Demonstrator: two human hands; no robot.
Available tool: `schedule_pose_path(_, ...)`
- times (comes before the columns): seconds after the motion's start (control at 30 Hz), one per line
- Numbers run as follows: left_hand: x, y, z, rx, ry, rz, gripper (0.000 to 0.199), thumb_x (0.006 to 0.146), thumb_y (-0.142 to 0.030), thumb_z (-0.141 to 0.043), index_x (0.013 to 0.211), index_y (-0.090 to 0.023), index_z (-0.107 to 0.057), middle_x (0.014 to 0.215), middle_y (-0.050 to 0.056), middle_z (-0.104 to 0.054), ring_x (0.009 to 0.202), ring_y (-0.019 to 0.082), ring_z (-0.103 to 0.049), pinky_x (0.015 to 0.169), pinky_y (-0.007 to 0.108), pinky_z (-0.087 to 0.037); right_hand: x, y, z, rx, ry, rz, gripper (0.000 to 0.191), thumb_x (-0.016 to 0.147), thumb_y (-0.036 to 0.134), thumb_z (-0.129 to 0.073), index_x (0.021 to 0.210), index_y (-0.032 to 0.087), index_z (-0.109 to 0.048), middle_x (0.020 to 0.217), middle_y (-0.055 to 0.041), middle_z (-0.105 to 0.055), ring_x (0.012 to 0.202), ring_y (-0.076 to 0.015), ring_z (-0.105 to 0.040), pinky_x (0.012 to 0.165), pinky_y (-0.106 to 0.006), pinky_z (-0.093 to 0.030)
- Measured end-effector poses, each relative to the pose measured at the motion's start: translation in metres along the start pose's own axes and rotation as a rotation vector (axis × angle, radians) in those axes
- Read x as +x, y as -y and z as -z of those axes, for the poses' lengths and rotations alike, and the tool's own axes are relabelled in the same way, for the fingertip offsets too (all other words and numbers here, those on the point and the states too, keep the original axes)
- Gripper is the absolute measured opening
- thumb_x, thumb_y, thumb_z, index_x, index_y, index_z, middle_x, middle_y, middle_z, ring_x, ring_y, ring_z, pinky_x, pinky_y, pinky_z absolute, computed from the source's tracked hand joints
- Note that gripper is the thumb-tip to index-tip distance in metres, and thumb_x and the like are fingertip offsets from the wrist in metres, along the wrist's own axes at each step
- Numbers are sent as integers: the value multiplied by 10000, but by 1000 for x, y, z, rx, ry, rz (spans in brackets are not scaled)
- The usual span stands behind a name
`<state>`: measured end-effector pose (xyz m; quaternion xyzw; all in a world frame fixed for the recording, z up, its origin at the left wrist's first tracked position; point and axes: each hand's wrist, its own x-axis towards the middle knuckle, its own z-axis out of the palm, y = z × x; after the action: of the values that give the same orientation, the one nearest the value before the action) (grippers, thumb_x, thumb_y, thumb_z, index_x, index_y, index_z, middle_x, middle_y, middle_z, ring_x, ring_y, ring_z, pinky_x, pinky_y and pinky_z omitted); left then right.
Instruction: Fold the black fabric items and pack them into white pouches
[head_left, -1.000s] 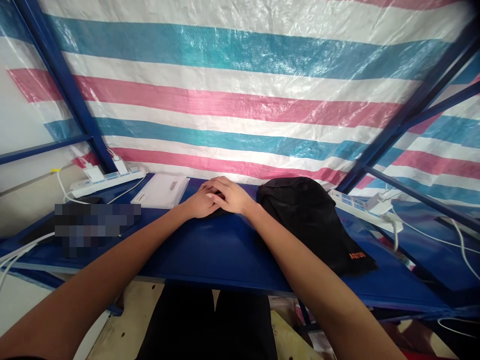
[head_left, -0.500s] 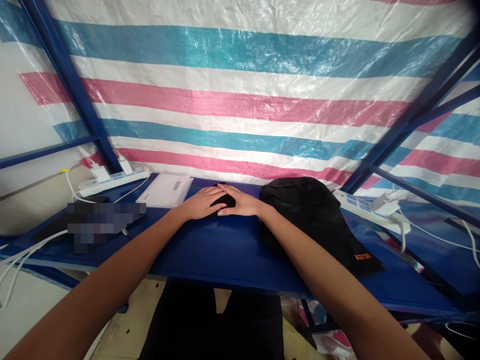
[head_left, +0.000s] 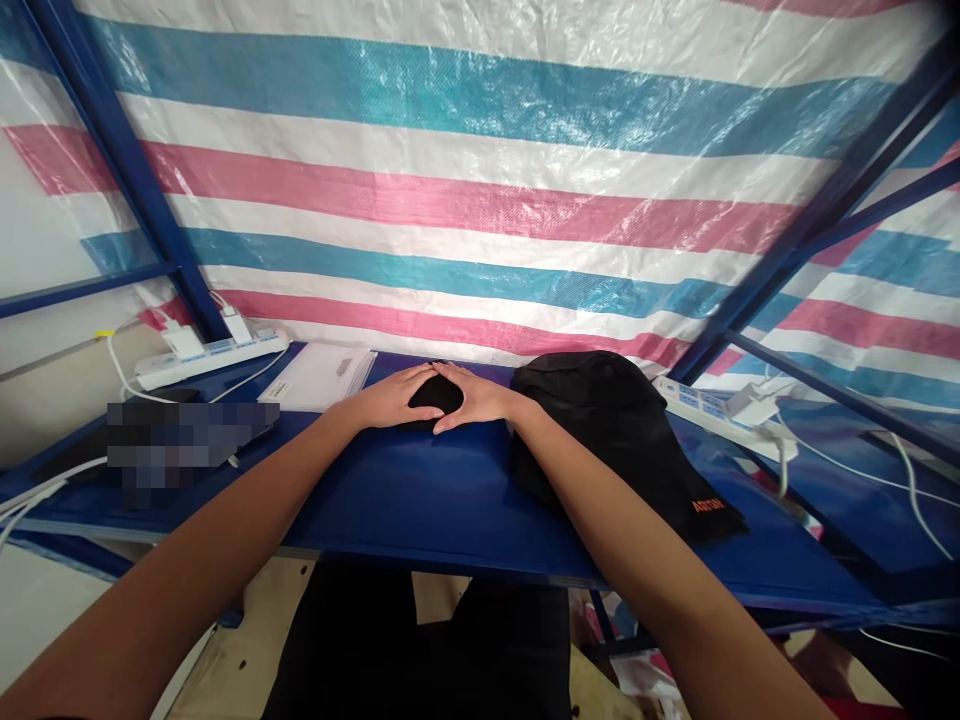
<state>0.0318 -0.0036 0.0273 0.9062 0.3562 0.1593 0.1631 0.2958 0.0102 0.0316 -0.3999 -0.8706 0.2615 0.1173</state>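
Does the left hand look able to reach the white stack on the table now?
Probably yes: the left hand touches the black item, close beside the white stack, with nothing visible between hand and stack.

Black fabric item (head_left: 615,430), right part of the smooth dark-blue tabletop (head_left: 420,490): orange capital lettering (head_left: 706,506) at its corner towards the tabletop's front edge; first letter A, last apparently N, middle blurred. Flat white paper-like stack (head_left: 313,382), near the back edge: dark print (head_left: 344,367), too small to read.
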Motion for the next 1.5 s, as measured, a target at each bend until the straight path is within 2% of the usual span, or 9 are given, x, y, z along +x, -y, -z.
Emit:
schedule_pose_path(0.23,6,6,7,10,66,2,1051,953,-760,-661,1782,-249,-265,1841,135,-278,1675,372,-321,1341,489,-303,7,-6,3,-25,15,-33,1509,598,787,-961,1803,346,-166,1873,-70,-150,1741,-399,-100,1411,-600,-170)
schedule_pose_path(0.37,5,-2,18,-4,113,57,1068,897,-713,-735,1762,-237,-328,1776,143,-421,1571,381,-489,1253,448,-423,7,-5,3,9,-12,-68,1466,574,748,-989,1787,329,-280,1829,-95,-318,1672,-430,-343,1377,-573,-305)
schedule_pose_path(0.5,2,-1,24,-45,97,62,970,842,-671,-798,1684,-297,-497,1654,106,-591,1445,385,-613,1151,427,-496,7,-5,1,86,-113,8,1143,609,686,-1002,1617,317,-609,1603,-86,-651,1456,-398,-632,1241,-492,-497)
schedule_pose_path(0.63,-1,3,22,-89,7,110,772,761,-636,-866,1446,-308,-729,1372,77,-785,1239,379,-730,1018,412,-547,9,-9,-4,124,-253,30,816,613,588,-1032,1325,269,-795,1268,-50,-816,1157,-319,-770,1040,-421,-588)
schedule_pose_path(0.77,-1,2,18,-136,-126,179,603,725,-572,-895,1236,-266,-802,1163,71,-832,1068,361,-769,913,424,-576,7,-10,-5,240,-322,-1,750,591,536,-1050,1227,228,-798,1154,-42,-815,1045,-280,-769,914,-374,-594)
schedule_pose_path(0.93,0,-1,8,-368,-355,202,666,708,-516,-932,1291,-252,-746,1296,74,-789,1222,352,-728,1047,458,-566,-5,-3,-3,491,-401,-58,660,639,512,-1040,1183,221,-808,1133,-48,-829,1046,-271,-780,929,-372,-612)
schedule_pose_path(1.13,4,-7,-2,-827,-465,310,756,680,-554,-994,1292,-219,-704,1271,106,-774,1225,356,-732,1028,475,-599,-12,9,-9,910,-382,-66,572,716,479,-1023,1172,197,-823,1146,-98,-851,1021,-272,-824,930,-380,-678)
schedule_pose_path(1.3,1,-12,-1,-1127,-359,350,762,717,-490,-1013,1339,-204,-678,1374,163,-749,1278,373,-729,1009,508,-633,-12,14,-12,988,-315,-62,649,717,421,-1043,1269,196,-786,1218,-120,-841,1079,-286,-830,920,-390,-717)
schedule_pose_path(1.5,-5,-16,3,-1188,-193,313,774,728,-392,-1029,1386,-222,-659,1436,180,-707,1287,389,-725,960,543,-676,-12,12,-14,1012,-324,-46,602,741,410,-1035,1227,170,-773,1160,-134,-841,988,-293,-839,785,-394,-754)
